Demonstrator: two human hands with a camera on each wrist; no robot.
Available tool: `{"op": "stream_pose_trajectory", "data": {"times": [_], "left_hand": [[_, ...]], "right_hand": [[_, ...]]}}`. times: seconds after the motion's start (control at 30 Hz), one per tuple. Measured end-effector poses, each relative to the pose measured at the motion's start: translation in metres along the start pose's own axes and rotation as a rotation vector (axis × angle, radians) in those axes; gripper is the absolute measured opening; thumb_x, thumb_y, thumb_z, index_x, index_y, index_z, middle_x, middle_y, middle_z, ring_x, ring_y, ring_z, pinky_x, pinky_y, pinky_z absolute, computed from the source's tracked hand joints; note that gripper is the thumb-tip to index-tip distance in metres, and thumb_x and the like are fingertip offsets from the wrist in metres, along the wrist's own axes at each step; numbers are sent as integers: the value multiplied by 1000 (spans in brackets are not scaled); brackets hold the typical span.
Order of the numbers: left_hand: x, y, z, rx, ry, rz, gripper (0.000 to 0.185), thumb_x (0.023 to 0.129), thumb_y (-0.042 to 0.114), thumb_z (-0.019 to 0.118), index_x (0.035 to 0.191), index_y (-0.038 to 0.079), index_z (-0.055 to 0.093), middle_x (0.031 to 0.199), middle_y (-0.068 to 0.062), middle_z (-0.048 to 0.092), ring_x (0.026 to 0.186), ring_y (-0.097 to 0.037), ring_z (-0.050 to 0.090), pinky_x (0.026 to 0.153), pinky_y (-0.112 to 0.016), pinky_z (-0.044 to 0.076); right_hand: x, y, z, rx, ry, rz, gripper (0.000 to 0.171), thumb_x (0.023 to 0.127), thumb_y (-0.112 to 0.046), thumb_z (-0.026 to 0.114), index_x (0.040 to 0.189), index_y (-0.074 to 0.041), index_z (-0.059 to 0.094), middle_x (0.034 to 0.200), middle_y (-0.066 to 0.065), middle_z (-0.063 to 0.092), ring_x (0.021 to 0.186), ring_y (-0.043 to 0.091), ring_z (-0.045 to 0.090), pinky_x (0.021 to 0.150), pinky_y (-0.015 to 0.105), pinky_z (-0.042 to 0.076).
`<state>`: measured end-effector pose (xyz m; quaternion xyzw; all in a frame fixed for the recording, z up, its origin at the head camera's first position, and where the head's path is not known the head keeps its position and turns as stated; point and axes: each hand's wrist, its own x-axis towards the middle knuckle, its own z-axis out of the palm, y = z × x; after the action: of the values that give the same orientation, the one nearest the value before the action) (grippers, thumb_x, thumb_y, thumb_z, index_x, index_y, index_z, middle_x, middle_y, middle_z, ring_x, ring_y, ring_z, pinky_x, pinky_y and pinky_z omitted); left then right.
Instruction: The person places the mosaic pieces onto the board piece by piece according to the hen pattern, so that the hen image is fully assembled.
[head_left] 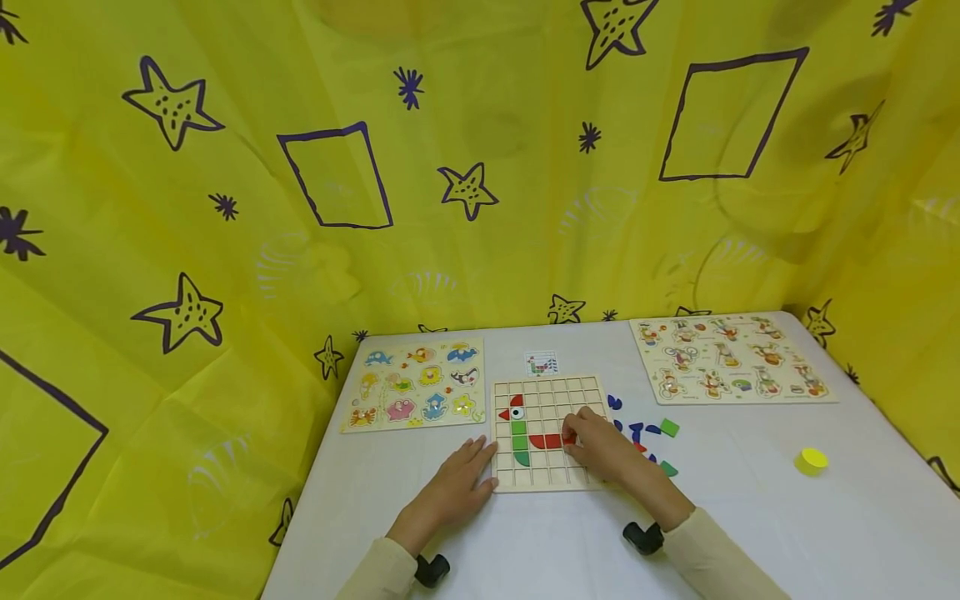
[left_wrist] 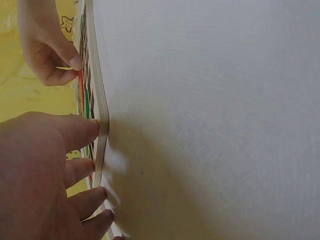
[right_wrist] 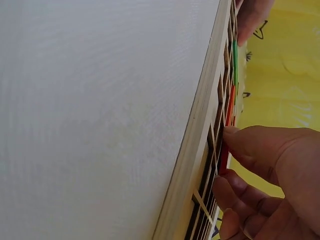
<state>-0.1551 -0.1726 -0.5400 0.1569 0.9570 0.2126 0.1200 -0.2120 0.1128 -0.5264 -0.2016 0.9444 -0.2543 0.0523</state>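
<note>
Placement of a red piece [right_wrist: 224, 159] is, as I judge it, the step in hand. Through the right wrist view I see it at the wooden grid board [head_left: 522, 477], pinched between the thumb and curled fingers of the right hand [head_left: 598, 443], at the right end of a row of other red pieces [head_left: 553, 441]; whether it sits fully down in its cell, I cannot tell. The left hand [head_left: 459, 482] is spread and loose, grasping nothing, its fingertips touching the board's left edge, which I read as steadying. The next move, to my mind, calls for squaring the piece to its cell, pressing it flat and letting go without lifting its neighbour; a tilted corner could catch. For room, I have white tabletop [head_left: 562, 542] along the board's near edge, so backing out that way looks easiest. Rightward is tighter: loose blue pieces [head_left: 637, 428] and a green square [head_left: 669, 427] lie beside the board, and a low sweep could scatter them. Just past the far edge lies a small picture card [head_left: 542, 364], and an animal puzzle [head_left: 415, 397] sits close beyond the left edge.
</note>
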Motion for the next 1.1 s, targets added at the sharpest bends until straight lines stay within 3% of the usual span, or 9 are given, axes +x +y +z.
{"op": "stream_pose_trajectory", "data": {"times": [0.47, 0.63, 0.83, 1.0, 1.1], "left_hand": [[0, 2, -1, -9, 3, 5, 62, 107, 35, 57, 164, 18, 40, 173, -8, 32, 160, -35, 27, 128, -57, 29], [0, 2, -2, -7, 3, 4, 62, 108, 36, 57, 164, 18, 39, 173, -7, 32, 160, -35, 27, 128, -57, 29], [1, 1, -1, 1, 1, -3, 63, 107, 37, 57, 165, 19, 39, 173, -6, 32, 160, -34, 27, 128, -57, 30], [0, 1, -1, 8, 1, -1, 63, 107, 37, 57, 165, 19, 39, 173, -7, 32, 160, -34, 27, 128, -57, 30], [0, 1, -1, 4, 1, -2, 63, 107, 37, 57, 164, 19, 39, 173, -7, 32, 160, -34, 27, 128, -57, 30]], "right_hand": [[-1, -1, 1, -14, 34, -5, 11, 96, -10, 77, 96, -15, 68, 96, 0, 54, 83, 16, 52, 75, 32, 50], [-1, 4, -6, -29, 33, -13, 7, 96, -14, 77, 99, -15, 71, 100, 0, 58, 87, 17, 55, 82, 39, 52], [-9, 24, -29, 19, 84, 0, 14, 97, -12, 74, 110, -6, 72, 109, 10, 64, 101, 28, 64, 92, 55, 54], [-19, 52, -51, 29, 111, 73, 27, 99, -13, 73, 122, 0, 69, 115, 19, 63, 100, 32, 62, 84, 50, 58], [-26, 68, -63, 41, 82, 147, 34, 98, -12, 73, 127, 3, 65, 118, 25, 60, 101, 36, 60, 86, 53, 58]]}}
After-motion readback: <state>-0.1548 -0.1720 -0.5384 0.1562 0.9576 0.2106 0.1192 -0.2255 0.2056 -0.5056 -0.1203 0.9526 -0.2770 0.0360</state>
